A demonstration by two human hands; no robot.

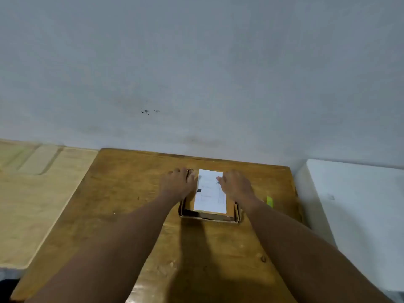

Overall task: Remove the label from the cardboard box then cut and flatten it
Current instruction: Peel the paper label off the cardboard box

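Observation:
A small brown cardboard box (215,216) lies on the wooden table (131,193) near the far edge. A white printed label (208,195) covers most of its top. My left hand (178,182) rests on the box's far left corner, fingers curled over its edge. My right hand (236,185) lies on the label's far right part, fingers spread flat. A yellow-green cutter (270,201) lies on the table just right of my right wrist, partly hidden.
A pale wall rises right behind the table. A lighter wooden surface (32,204) adjoins on the left. A white block-like surface (358,215) stands at the right.

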